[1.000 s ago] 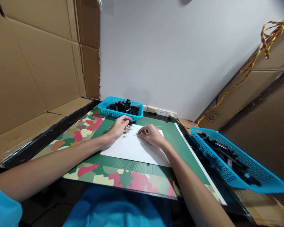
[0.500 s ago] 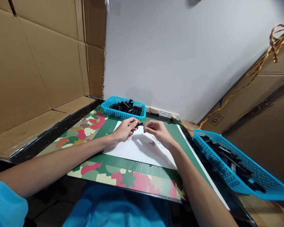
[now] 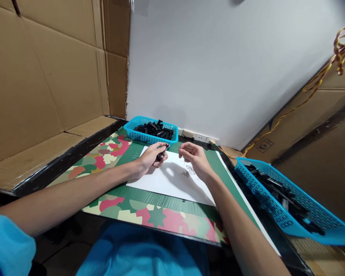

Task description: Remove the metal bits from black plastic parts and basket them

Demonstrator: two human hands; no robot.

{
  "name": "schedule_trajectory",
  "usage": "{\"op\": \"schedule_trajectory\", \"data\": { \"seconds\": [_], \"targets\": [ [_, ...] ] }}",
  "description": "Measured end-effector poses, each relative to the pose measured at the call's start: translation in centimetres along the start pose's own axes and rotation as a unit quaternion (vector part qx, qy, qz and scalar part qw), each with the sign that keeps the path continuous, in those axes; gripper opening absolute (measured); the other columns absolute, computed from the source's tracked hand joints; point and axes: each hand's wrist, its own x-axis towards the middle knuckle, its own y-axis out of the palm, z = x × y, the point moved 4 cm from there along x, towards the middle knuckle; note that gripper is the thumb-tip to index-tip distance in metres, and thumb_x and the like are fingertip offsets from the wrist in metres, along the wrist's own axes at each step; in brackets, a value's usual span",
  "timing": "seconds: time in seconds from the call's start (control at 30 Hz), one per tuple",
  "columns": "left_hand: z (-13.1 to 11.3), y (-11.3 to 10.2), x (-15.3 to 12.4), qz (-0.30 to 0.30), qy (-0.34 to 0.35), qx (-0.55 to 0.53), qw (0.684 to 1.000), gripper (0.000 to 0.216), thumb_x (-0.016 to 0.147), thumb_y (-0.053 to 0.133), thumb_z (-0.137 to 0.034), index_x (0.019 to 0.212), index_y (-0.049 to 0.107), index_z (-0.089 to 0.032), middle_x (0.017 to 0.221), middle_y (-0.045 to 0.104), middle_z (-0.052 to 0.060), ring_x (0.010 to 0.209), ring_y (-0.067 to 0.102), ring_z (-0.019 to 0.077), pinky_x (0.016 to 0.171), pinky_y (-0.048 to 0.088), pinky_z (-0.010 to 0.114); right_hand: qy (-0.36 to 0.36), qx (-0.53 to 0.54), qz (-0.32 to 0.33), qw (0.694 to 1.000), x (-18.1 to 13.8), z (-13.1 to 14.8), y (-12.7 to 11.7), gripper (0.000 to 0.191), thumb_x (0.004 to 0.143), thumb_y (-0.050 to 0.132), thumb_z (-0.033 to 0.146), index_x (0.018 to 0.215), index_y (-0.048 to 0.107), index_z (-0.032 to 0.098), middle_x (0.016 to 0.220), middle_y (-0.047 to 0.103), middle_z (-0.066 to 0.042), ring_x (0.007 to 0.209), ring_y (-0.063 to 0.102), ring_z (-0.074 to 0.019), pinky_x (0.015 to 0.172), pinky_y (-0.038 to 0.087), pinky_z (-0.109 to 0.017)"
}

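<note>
Glossy black piece (image 3: 161,156) — in the curled left hand (image 3: 151,156)

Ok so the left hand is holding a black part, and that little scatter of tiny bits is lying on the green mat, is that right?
Not quite: the tiny bits lie on the white sheet, as the head view shows. The left hand does hold a black part.

over on the left, tall brown cardboard (image 3: 46,69) stands by a pale wall (image 3: 212,69); low along that wall runs a row of sockets (image 3: 200,138). on the right, twisted yellow-brown wire (image 3: 339,57) hangs looped before a cardboard panel (image 3: 313,115).
</note>
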Motion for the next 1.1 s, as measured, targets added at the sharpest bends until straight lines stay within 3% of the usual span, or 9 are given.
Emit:
{"op": "schedule_trajectory", "data": {
  "seconds": [0.17,0.3,0.47,0.63,0.77,0.9,1.1],
  "targets": [
    [0.1,0.2,-0.3,0.041,-0.023,-0.014,0.999,0.027,0.099,0.063,-0.043,0.115,0.06,-0.022,0.061,0.042,-0.006,0.044,0.023,0.0064,0.046,0.007,0.023,0.003,-0.016,-0.034,0.999,-0.1,0.0,0.4,0.038,0.08,0.085,0.054,0.09,0.072,0.02,0.07,0.054,0.001,0.058,0.037,-0.0117,0.053,0.027,-0.028],
    [0.2,0.5,-0.7,0.052,-0.072,0.005,0.996,0.031,0.093,0.068,-0.036,0.119,0.059,-0.023,0.064,0.043,-0.007,0.047,0.021,0.0068,0.048,0.008,0.024,-0.001,-0.019,-0.038,0.999,-0.3,0.4,0.8,0.038,0.078,0.086,0.055,0.087,0.074,0.02,0.071,0.055,0.0,0.059,0.035,-0.0117,0.052,0.026,-0.029],
    [0.4,0.3,-0.5,0.022,-0.063,0.052,0.996,0.067,0.079,0.071,-0.016,0.143,0.052,-0.022,0.074,0.053,-0.004,0.056,0.035,0.0097,0.052,0.02,0.025,-0.008,-0.022,-0.047,0.999,-0.4,0.2,0.8,0.036,0.079,0.085,0.052,0.087,0.074,0.019,0.074,0.058,-0.001,0.059,0.037,-0.0113,0.053,0.028,-0.029],
    [0.4,0.9,-0.7,0.069,-0.052,0.098,0.991,0.06,0.088,0.068,-0.023,0.147,0.059,-0.018,0.07,0.046,-0.005,0.056,0.034,0.0105,0.054,0.023,0.026,-0.013,-0.029,-0.053,0.998,-0.1,-0.4,0.3,0.037,0.082,0.083,0.054,0.089,0.074,0.019,0.076,0.062,-0.002,0.059,0.038,-0.0115,0.053,0.029,-0.029],
    [0.4,0.8,-0.6,0.061,-0.002,0.171,0.983,0.056,0.092,0.069,-0.03,0.145,0.062,-0.015,0.08,0.059,0.001,0.059,0.043,0.0105,0.056,0.029,0.026,-0.016,-0.025,-0.06,0.998,-0.1,-0.4,0.1,0.036,0.082,0.083,0.053,0.089,0.075,0.019,0.077,0.063,-0.002,0.058,0.038,-0.0113,0.052,0.029,-0.029],
    [0.5,0.2,-0.2,0.051,0.056,0.214,0.974,0.058,0.096,0.066,-0.036,0.15,0.053,-0.016,0.084,0.067,0.005,0.061,0.048,0.0133,0.058,0.033,0.027,-0.014,-0.025,-0.06,0.998,-0.2,-0.1,0.4,0.034,0.081,0.084,0.05,0.088,0.075,0.018,0.076,0.062,-0.002,0.058,0.037,-0.0105,0.052,0.028,-0.028],
    [0.0,-0.7,-0.1,0.005,0.047,0.259,0.965,0.052,0.09,0.061,-0.022,0.14,0.048,-0.021,0.078,0.056,-0.003,0.063,0.045,0.0131,0.06,0.032,0.027,-0.018,-0.027,-0.064,0.997,-0.3,0.3,0.5,0.036,0.08,0.086,0.052,0.088,0.077,0.018,0.069,0.057,0.001,0.057,0.035,-0.0101,0.051,0.028,-0.027]
  ]
}}
